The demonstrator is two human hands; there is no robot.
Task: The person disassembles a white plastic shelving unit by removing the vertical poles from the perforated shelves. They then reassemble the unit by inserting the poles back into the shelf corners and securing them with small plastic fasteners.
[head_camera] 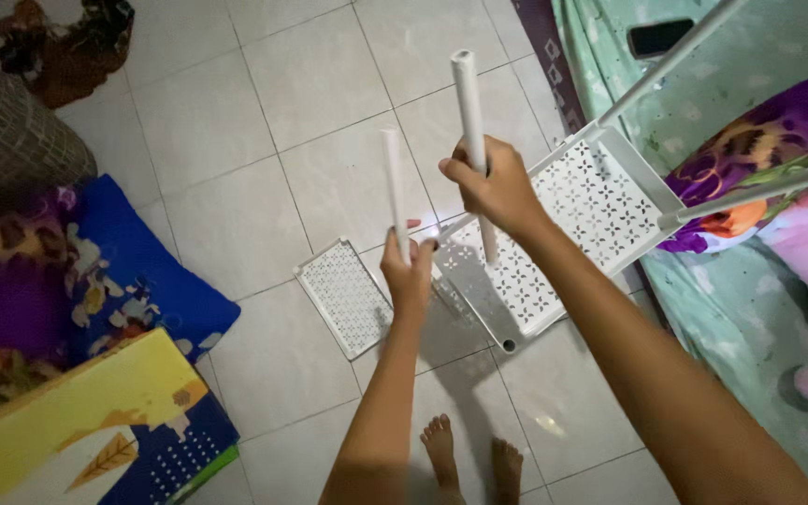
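At 6 o'clock, at the bottom edge, two bare feet [472, 460] stand on the pale tiled floor [320, 103]. Above them the left hand [410, 277] is closed around a thin white tube [394, 192], which stands nearly upright, and the tube rises out of the fist toward 12 o'clock. Just at 2 o'clock from it the right hand [495, 190] is closed around a second, thicker white tube [474, 140], also nearly upright; its lower end goes down to a white perforated shelf panel [572, 234] that lies tilted below the hands, with two more white poles [703, 122] reaching away from it toward 2 o'clock. At 9 o'clock from the left hand, a smaller white perforated panel [345, 295] lies flat on the floor. At 8 o'clock sits a blue patterned cushion [133, 281] and a yellow and blue box [86, 425]. At 3 o'clock there is a bed with a green sheet [731, 309] and a purple flowered cloth [769, 140]. Far at 1 o'clock a dark phone [660, 37] lies on the sheet.
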